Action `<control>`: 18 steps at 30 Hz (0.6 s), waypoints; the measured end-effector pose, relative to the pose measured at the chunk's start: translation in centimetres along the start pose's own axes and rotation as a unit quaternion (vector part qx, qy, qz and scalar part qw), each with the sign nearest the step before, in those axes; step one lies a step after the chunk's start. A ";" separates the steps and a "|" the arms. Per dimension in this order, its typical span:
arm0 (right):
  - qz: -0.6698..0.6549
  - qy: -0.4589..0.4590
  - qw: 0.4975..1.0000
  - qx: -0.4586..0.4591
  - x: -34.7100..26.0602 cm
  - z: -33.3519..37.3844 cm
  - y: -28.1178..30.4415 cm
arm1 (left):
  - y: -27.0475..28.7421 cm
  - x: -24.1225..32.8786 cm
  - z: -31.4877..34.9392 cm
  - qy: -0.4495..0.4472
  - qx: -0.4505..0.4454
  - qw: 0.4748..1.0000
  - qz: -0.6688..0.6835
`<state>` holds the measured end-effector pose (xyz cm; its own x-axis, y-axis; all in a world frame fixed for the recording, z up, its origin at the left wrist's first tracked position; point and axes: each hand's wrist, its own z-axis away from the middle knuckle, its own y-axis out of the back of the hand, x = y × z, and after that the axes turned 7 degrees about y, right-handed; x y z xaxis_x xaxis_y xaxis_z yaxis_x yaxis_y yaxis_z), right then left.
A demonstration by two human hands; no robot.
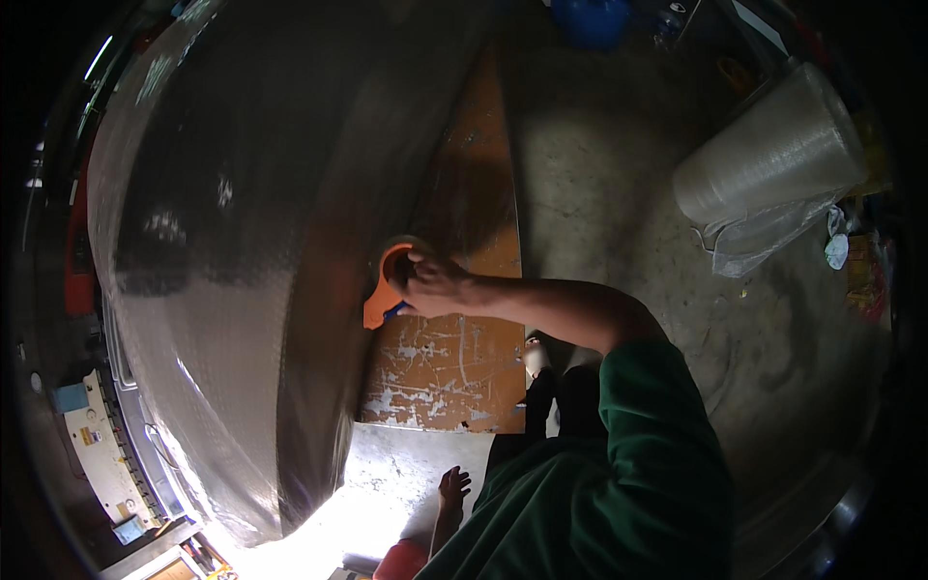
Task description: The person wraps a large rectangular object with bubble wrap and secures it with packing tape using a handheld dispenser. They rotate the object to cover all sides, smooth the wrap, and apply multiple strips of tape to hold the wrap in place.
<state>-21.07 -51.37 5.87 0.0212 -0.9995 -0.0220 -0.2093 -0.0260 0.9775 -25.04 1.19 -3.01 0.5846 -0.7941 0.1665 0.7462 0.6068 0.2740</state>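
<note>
My right hand (435, 285) is closed on an orange tape dispenser (375, 307), its fingers reaching into the roll side. The dispenser is up against a large object wrapped in clear bubble wrap (222, 319), at the wrap's near right side. Whether its tape touches the wrap I cannot tell. Beneath the hand lies a scratched brown board (454, 372). Lower down, my left hand (452, 486) hangs beside my body, empty, with its fingers apart.
A big roll of bubble wrap (773, 145) with a loose end rests on the concrete floor (619, 193) at the right. A blue object (592, 21) sits at the far edge. A pale panel with a row of dark parts (111, 454) is at the left.
</note>
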 end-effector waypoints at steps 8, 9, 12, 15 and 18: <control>-0.020 -0.033 0.997 0.070 6.5 1.4 0.9 | -3.0 4.3 5.8 -0.013 0.054 0.998 0.043; -0.021 -0.047 0.996 0.076 7.8 1.8 1.0 | -3.4 4.6 6.3 -0.004 0.068 0.997 0.048; -0.078 -0.076 0.991 0.082 12.3 2.7 1.2 | -5.5 5.3 7.7 0.038 0.074 0.994 0.074; -0.104 -0.091 0.981 0.139 16.9 3.4 0.7 | -8.6 5.9 8.8 0.069 0.084 0.990 0.092; -0.129 -0.105 0.984 0.057 21.2 4.3 1.0 | -12.8 7.4 9.8 0.065 0.078 0.988 0.114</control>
<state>-25.04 -72.65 5.44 -0.1130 -0.9403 -0.3212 -0.3318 -0.2690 0.9042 -33.45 -12.78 4.01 0.7752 -0.6202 0.1202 0.5383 0.7480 0.3882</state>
